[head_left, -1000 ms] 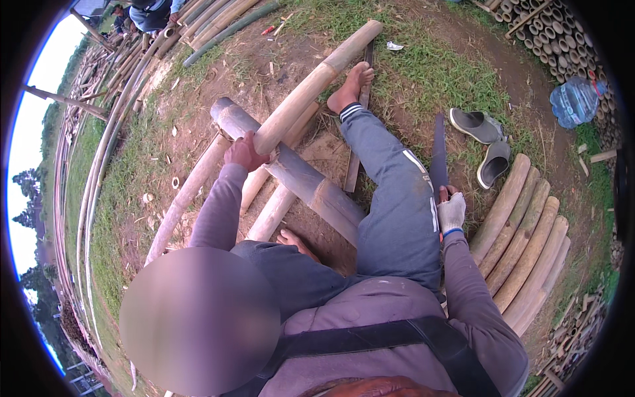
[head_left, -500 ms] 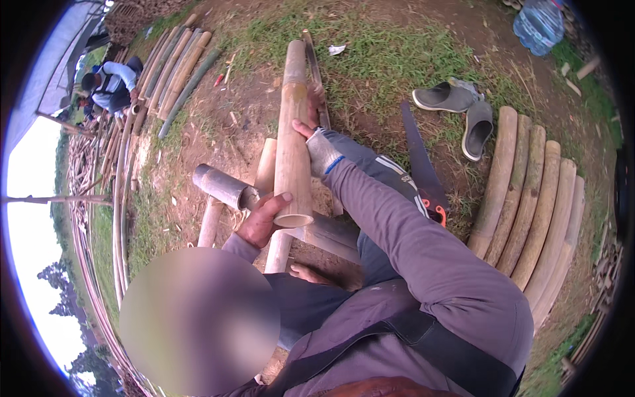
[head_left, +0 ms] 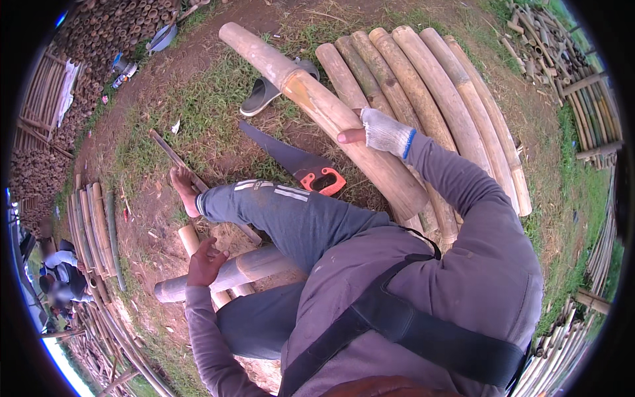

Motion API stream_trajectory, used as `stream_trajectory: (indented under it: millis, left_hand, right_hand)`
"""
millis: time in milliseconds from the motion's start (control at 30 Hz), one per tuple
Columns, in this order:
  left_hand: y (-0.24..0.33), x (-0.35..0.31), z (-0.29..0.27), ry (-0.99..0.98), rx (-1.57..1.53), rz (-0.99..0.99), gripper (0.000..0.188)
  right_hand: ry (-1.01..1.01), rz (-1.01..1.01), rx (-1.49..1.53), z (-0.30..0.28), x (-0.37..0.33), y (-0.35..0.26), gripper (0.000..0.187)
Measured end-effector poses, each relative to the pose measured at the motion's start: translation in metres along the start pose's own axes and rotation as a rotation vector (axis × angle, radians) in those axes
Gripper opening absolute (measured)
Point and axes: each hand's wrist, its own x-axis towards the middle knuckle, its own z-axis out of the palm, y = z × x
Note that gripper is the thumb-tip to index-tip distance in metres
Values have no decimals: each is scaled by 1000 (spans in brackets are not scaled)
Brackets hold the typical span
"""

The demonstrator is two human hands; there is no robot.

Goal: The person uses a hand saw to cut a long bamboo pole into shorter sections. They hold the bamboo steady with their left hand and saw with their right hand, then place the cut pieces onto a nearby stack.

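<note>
Bamboo pole slants across 12 o'clock in my view, its far end toward 11 and its thicker near end toward 3, close to my body. Beyond it, toward 2 o'clock, a row of cut poles lies side by side on the ground, partly under the near half of the one I hold; I cannot tell whether that one rests on them. Toward 8 o'clock a dark log lies across a paler pole, one end hidden under my leg. A narrow slat runs from 10 o'clock, beside my bare foot, and passes beneath that leg. At 11 o'clock a saw with an orange handle lies on the grass, just beside my thigh. Farther out that way sits a grey shoe. My gloved right hand grasps the pole at 1 o'clock, thumb along its top. My bare left hand is released at 8 o'clock, fingers loosely bent over the log; I cannot tell whether it touches.
</note>
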Motion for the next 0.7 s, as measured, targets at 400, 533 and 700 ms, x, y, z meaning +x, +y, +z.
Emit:
stream_trajectory:
  millis: [400,533,700]
  left_hand:
    - [-81,-6,-4,81,326,-223,69]
    - [-75,-26,-3,62,331,-280,69]
    - [-63,-41,-3,2,268,-401,69]
  right_hand:
    - [667,711,-1065,-245,-266,147,96]
    - [601,870,-1105,-255,-316,191,98]
    - [653,1130,-842,-255,-310,264,73]
